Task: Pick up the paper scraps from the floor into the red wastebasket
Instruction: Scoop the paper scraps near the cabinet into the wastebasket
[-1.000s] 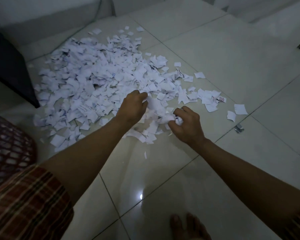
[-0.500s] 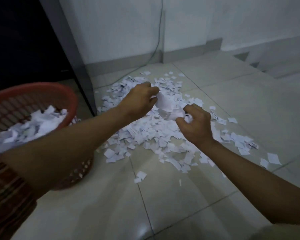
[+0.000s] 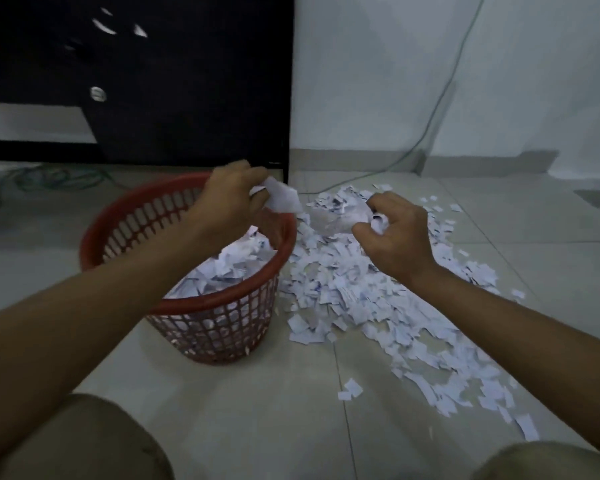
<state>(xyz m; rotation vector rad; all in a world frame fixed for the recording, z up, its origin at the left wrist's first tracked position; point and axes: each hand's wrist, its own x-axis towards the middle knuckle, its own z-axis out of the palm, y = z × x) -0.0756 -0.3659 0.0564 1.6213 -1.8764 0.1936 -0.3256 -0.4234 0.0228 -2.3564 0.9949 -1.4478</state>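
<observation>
Red plastic makes up the wastebasket (image 3: 201, 299), a round bin with a grid of holes in its side, and it stands on the tiled floor (image 3: 257, 410) with lots of white paper inside. The left hand (image 3: 227, 199) is up over the basket's far rim, fingers curled round a bunch of paper scraps (image 3: 281, 197). The right hand (image 3: 394, 237) is off to the side, above the big pile of scraps (image 3: 378, 292) on the floor, and it holds a small wad tight in bent fingers. That pile lies just beside the basket, and it spreads out toward the right. This looks like the carry-and-drop step. Next, the left hand should let go so its paper falls in, and the right hand needs to move over the rim first, or its bits may land on the floor.
</observation>
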